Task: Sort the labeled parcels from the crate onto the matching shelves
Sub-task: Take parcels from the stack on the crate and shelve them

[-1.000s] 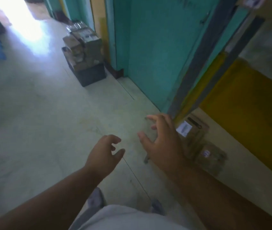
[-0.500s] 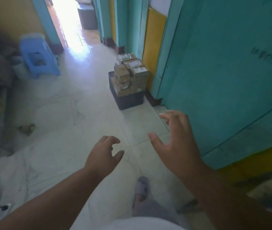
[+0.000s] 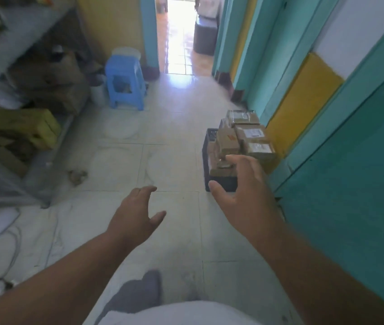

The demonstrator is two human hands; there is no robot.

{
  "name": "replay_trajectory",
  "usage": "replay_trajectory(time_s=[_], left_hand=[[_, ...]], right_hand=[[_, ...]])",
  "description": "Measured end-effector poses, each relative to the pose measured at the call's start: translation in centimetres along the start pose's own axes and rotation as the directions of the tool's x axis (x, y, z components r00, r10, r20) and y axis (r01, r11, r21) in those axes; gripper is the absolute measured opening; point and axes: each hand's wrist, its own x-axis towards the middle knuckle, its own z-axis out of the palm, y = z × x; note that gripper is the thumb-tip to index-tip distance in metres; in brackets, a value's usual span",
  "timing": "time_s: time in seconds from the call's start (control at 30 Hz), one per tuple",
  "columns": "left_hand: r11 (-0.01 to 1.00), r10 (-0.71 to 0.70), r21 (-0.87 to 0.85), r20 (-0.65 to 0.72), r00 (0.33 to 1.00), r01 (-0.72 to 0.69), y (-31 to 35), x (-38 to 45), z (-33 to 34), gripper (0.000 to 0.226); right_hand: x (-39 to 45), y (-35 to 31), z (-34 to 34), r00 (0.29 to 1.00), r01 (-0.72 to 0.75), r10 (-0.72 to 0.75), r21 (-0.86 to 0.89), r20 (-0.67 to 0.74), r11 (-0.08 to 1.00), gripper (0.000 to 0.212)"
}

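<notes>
Along the right-hand wall, against the teal door frame, the dark crate [image 3: 209,158] is sitting on the tiled floor [image 3: 162,160], and we are looking at brown parcels [image 3: 244,137] heaped well above its rim. That heap is what we are worrying about most: the boxes are leaning on one another, so pulling a low one first is likely to send the upper ones sliding onto the floor. We are also judging that the labels are too blurred to read from here, so a hasty pick could land a parcel on the wrong shelf. The metal shelves [image 3: 10,43] on the left are already carrying bundles, and a blue stool [image 3: 125,83] is standing near them, something to trip over while carrying.

Our right hand [image 3: 242,191] is reaching toward the crate with fingers spread wide, holding nothing and, as far as we can tell, not yet touching a parcel. Our left hand [image 3: 134,216] is hovering lower over the floor, loosely open and empty.
</notes>
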Motion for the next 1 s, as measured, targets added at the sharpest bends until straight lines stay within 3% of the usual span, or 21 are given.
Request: replay_trajectory(time_s=[0.1, 0.23, 0.53, 0.77, 1.0], left_hand=[[1.0, -0.002, -0.014, 0.011, 1.0, 0.002, -0.6, 5.6, -0.3, 0.067], [0.995, 0.099, 0.008, 0.059, 0.993, -0.1, 0.2, 17.1, -1.1, 0.063], [0.912, 0.373, 0.063, 0.282, 0.884, -0.405, 12.7, 39.0, 0.1, 0.061], [0.883, 0.412, 0.06, 0.378, 0.829, -0.466, 20.7, 51.9, 4.5, 0.059], [0.845, 0.431, 0.104, 0.447, 0.784, -0.524, 25.6, 64.1, 5.0, 0.056]], right_hand=[[6.0, 0.7, 2.7, 1.0, -0.025, 0.025, 0.005, 0.016, 1.0, 0.058], [14.8, 2.2, 4.8, 0.995, -0.095, 0.094, -0.037, -0.022, 0.995, 0.06], [28.8, 9.1, 0.7, 0.918, -0.337, 0.301, -0.108, -0.258, 0.935, 0.056], [39.5, 19.1, 0.4, 0.875, -0.449, 0.409, -0.119, -0.26, 0.886, 0.06], [50.5, 24.6, 1.5, 0.836, -0.523, 0.491, -0.081, -0.245, 0.849, 0.061]])
